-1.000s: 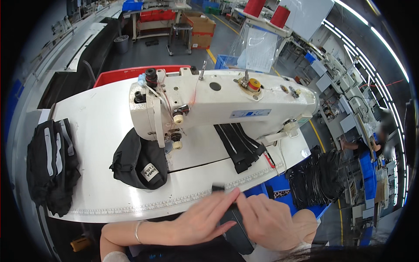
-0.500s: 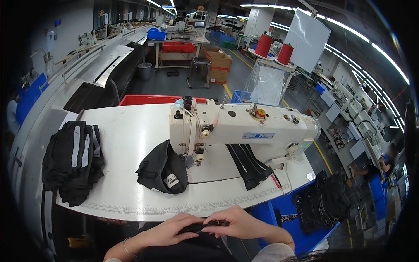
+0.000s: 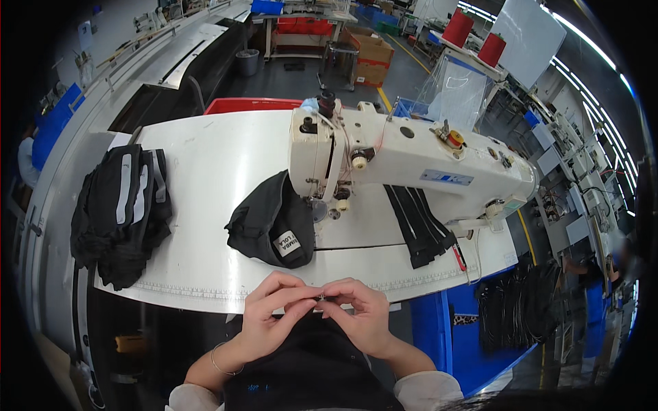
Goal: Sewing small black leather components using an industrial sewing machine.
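Observation:
My left hand (image 3: 277, 312) and my right hand (image 3: 360, 312) meet in front of the table's near edge, fingertips pinched together. Between them is a small metal piece (image 3: 321, 299) with something dark around it; its exact kind is too small to make out. Beyond my hands, a folded black fabric piece (image 3: 267, 222) with a white label lies beside the needle area of a white sewing machine (image 3: 404, 157). Several black zipper strips (image 3: 418, 229) lie under the machine's arm, next to a red-handled tool (image 3: 459, 257).
A stack of black fabric pieces (image 3: 120, 219) with pale strips lies on the left of the white table (image 3: 199, 205). At right, a blue bin (image 3: 439, 329) stands below the edge, near a bundle of black strips (image 3: 517, 308). Red thread cones (image 3: 458, 27) stand behind the machine.
Both hands have risen toward the table edge, and their fingertips have come together. The dark strip bunched in them earlier is now mostly hidden, with a small metal piece showing. The view has tilted down.

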Available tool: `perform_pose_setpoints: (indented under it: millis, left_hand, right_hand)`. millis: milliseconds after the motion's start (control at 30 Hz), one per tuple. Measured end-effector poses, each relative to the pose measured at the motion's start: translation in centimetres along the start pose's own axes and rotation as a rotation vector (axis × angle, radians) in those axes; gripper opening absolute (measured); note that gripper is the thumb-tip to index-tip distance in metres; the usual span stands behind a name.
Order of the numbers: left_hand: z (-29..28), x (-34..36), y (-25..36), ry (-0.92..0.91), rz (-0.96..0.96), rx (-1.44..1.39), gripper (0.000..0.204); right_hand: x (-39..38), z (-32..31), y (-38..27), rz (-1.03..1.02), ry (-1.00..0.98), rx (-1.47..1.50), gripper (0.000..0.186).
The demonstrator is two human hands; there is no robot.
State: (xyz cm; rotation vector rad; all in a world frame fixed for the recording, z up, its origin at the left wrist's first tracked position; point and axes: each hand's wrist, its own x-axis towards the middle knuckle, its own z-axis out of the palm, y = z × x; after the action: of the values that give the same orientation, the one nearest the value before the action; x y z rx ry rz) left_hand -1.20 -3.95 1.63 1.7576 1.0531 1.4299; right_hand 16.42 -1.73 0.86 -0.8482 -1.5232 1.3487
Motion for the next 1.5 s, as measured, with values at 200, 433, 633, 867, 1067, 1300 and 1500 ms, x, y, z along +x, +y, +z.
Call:
perform_pose_setpoints:
  millis: [200, 433, 633, 867, 1067, 1300, 1500]
  left_hand:
    - [0.5, 0.0, -1.0, 0.098, -0.071, -0.045, 0.01]
    - [1.4, -1.4, -0.9, 0.398, -0.092, -0.58, 0.01]
    - [-12.4, -5.8, -3.6, 0.979, -0.168, -0.775, 0.016]
    - [-5.0, -3.8, 2.1, 0.027, -0.254, -0.427, 0.004]
    - [-0.9, -1.1, 0.3, -0.235, -0.383, -0.577, 0.007]
    - [0.0, 3.2, -2.2, -0.283, -0.128, 0.068, 0.026]
    - [1.8, 3.2, -5.6, -0.453, 0.144, 1.296, 0.05]
  right_hand:
    - [0.6, -0.3, 0.0, -0.184, 0.0, -0.137, 0.018]
    - [-0.6, 0.9, 1.6, -0.395, 0.344, 0.388, 0.009]
    - [-4.1, -11.5, -0.7, -0.5, 0.793, 0.919, 0.013]
    - [-3.1, -4.0, -0.9, 0.215, -0.219, -0.033, 0.024]
    - [-2.6, -0.8, -0.7, 0.027, -0.368, -0.265, 0.027]
    - [-0.1, -3.1, -1.0, 0.429, -0.129, 0.361, 0.052]
    - [4.6, -4.2, 2.9, 0.056, -0.223, -0.319, 0.029]
